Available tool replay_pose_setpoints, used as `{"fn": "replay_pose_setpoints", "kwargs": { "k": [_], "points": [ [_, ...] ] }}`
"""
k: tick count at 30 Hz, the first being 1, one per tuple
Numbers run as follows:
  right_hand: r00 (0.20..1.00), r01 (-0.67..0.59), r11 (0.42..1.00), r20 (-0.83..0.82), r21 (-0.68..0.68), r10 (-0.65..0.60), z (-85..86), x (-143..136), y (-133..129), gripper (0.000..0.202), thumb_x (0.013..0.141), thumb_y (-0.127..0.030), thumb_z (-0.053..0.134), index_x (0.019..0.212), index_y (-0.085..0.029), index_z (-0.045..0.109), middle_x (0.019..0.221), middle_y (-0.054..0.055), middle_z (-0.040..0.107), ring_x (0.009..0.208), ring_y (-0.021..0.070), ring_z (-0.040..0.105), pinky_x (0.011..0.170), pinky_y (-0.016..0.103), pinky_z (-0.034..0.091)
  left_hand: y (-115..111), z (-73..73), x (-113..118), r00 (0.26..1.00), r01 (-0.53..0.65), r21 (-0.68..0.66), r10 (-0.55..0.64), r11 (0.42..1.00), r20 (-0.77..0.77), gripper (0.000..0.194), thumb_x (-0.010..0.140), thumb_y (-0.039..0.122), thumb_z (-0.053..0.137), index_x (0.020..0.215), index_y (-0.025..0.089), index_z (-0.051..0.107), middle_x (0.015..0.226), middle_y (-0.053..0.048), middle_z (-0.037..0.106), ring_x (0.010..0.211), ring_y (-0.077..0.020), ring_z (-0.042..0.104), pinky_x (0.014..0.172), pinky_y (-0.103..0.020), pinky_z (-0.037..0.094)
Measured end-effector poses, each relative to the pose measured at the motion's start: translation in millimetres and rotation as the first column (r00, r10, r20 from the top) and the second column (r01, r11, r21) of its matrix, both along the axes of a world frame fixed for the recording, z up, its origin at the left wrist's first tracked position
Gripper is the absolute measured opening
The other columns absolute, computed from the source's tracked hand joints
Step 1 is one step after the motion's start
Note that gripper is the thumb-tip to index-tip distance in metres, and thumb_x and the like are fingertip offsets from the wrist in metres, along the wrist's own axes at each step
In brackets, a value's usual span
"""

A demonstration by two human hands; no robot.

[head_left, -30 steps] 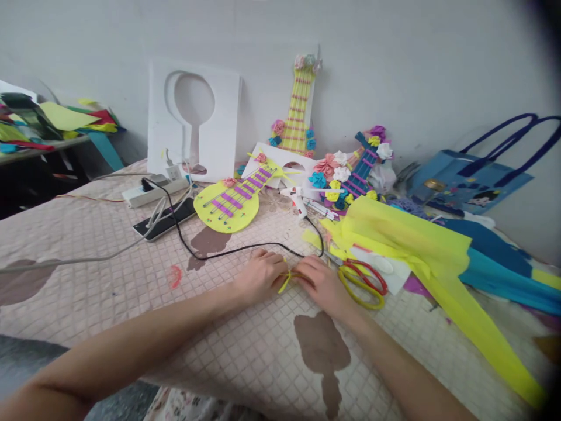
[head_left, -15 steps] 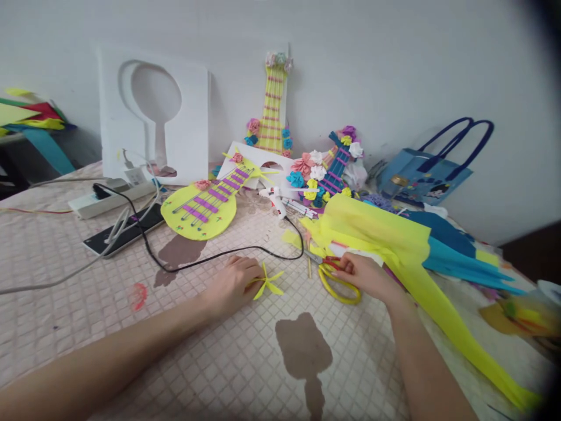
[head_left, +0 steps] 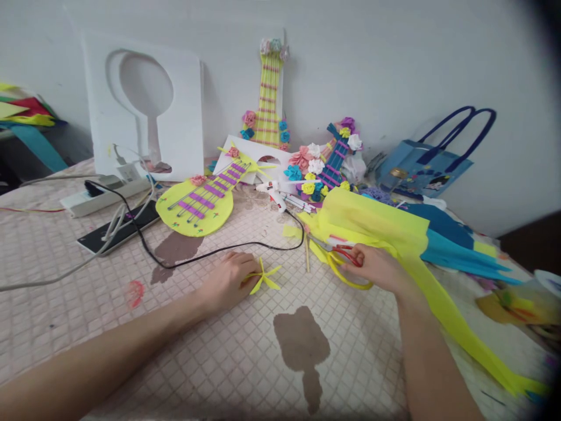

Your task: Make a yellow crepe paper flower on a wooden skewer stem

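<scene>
Near the middle of the table, my left hand [head_left: 234,279] is closed on a yellow paper flower [head_left: 264,277], whose narrow petals spread out to the right of the fingers. My right hand [head_left: 372,266] has its fingers closed on the scissors [head_left: 348,275], which have red and yellow handles. Their blades point up and left, beside yellow paper scraps. A thin stick [head_left: 307,257] lies left of the scissors. Behind them rests a white glue gun [head_left: 276,197] with a black cord.
A yellow paper instrument [head_left: 197,206] lies at the back left, by a phone [head_left: 118,228] and a power strip [head_left: 105,196]. Yellow crepe paper [head_left: 377,219] stretches along the right. Farther back are a blue bag [head_left: 421,169] and a white cut-out board [head_left: 184,123].
My right hand has shifted slightly right with the scissors, whose handles have turned. My left hand still holds the flower. The whole view has shifted a little.
</scene>
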State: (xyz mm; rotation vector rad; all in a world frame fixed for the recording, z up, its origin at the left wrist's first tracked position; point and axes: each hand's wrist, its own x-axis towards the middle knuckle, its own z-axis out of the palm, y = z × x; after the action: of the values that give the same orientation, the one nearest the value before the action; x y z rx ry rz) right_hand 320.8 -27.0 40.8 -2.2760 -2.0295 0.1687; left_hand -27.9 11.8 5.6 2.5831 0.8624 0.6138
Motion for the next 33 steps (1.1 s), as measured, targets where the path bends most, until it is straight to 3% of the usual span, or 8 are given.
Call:
{"fn": "replay_pose_setpoints", "kwargs": {
  "k": [5,10,15,19,23,28,30,33],
  "points": [
    [1.0,-0.023,1.0,-0.015,0.016,0.023,-10.3,8.2,5.5,0.031,0.071,-0.051,0.061,0.066,-0.022,0.049,0.061,-0.002,0.059,0.055,0.0147,0.052,0.049,0.025,0.03,0.5,1.7,0.8,1.0,-0.001,-0.001,0.001,1.0,0.018,0.013,0.088,0.017,0.047,0.081,0.016,0.058,0.081,-0.003,0.062,0.076,-0.0139,0.056,0.076,-0.028,0.04],
    [0.977,0.03,0.974,-0.213,0.225,0.019,-9.5,-7.5,7.1,0.024,0.077,-0.046,0.057,0.081,-0.022,0.059,0.074,0.002,0.066,0.065,0.0174,0.061,0.058,0.027,0.041,0.2,3.5,1.0,1.0,0.0,0.012,0.0,1.0,-0.01,0.013,0.086,0.015,0.048,0.078,0.016,0.058,0.079,-0.003,0.061,0.075,-0.0139,0.056,0.075,-0.028,0.04],
    [0.915,0.013,0.937,-0.382,0.349,0.129,-10.2,-26.8,15.5,0.021,0.082,-0.039,0.051,0.083,-0.02,0.06,0.087,0.006,0.069,0.074,0.018,0.063,0.068,0.029,0.047,-0.8,2.6,0.5,1.0,-0.014,0.004,0.014,1.0,-0.004,0.013,0.088,0.016,0.047,0.081,0.016,0.059,0.081,-0.003,0.062,0.077,-0.0143,0.056,0.076,-0.029,0.039],
    [0.93,-0.041,0.962,-0.342,0.272,0.136,-14.2,-37.3,17.8,0.017,0.081,-0.036,0.051,0.08,-0.021,0.059,0.082,0.005,0.069,0.069,0.0178,0.062,0.064,0.029,0.045,-0.9,1.2,0.3,0.999,-0.039,0.006,0.039,0.999,0.03,0.013,0.088,0.016,0.047,0.09,0.017,0.06,0.085,-0.003,0.063,0.078,-0.0147,0.057,0.077,-0.029,0.04],
    [0.958,-0.143,0.968,-0.215,0.204,0.187,-23.9,-69.5,18.1,0.017,0.082,-0.032,0.051,0.094,-0.022,0.055,0.069,0.0,0.064,0.061,0.0158,0.058,0.055,0.026,0.038,-1.0,-1.6,-0.1,0.999,-0.044,0.025,0.043,0.999,0.034,0.011,0.086,0.015,0.049,0.089,0.017,0.059,0.083,-0.003,0.063,0.078,-0.0153,0.058,0.076,-0.03,0.04],
    [0.993,-0.118,0.974,0.005,0.194,0.119,-31.7,-93.7,17.2,0.024,0.077,-0.014,0.047,0.101,-0.018,0.05,0.063,-0.001,0.058,0.057,0.0156,0.055,0.049,0.024,0.027,-0.7,-1.4,0.8,0.999,-0.048,0.025,0.047,0.999,0.025,0.012,0.085,0.014,0.048,0.085,0.016,0.059,0.079,-0.003,0.062,0.074,-0.0146,0.057,0.075,-0.029,0.041],
    [0.991,-0.127,0.984,-0.021,0.123,0.13,-28.6,-89.8,10.7,0.03,0.074,-0.01,0.047,0.103,-0.018,0.047,0.06,-0.002,0.055,0.057,0.0156,0.055,0.049,0.024,0.027,-0.6,-0.4,1.1,0.999,-0.048,0.018,0.048,0.999,0.023,0.012,0.086,0.014,0.048,0.084,0.016,0.06,0.079,-0.003,0.063,0.075,-0.0145,0.058,0.075,-0.029,0.041],
    [0.955,-0.251,0.968,-0.17,-0.019,0.244,-21.1,-80.2,-3.6,0.025,0.074,-0.012,0.048,0.097,-0.022,0.047,0.055,-0.006,0.053,0.053,0.0133,0.053,0.05,0.023,0.029,-0.5,0.6,0.9,0.999,-0.038,0.015,0.038,0.999,0.026,0.011,0.085,0.013,0.049,0.084,0.016,0.059,0.082,-0.003,0.064,0.077,-0.0146,0.058,0.077,-0.029,0.04]
  ]
}}
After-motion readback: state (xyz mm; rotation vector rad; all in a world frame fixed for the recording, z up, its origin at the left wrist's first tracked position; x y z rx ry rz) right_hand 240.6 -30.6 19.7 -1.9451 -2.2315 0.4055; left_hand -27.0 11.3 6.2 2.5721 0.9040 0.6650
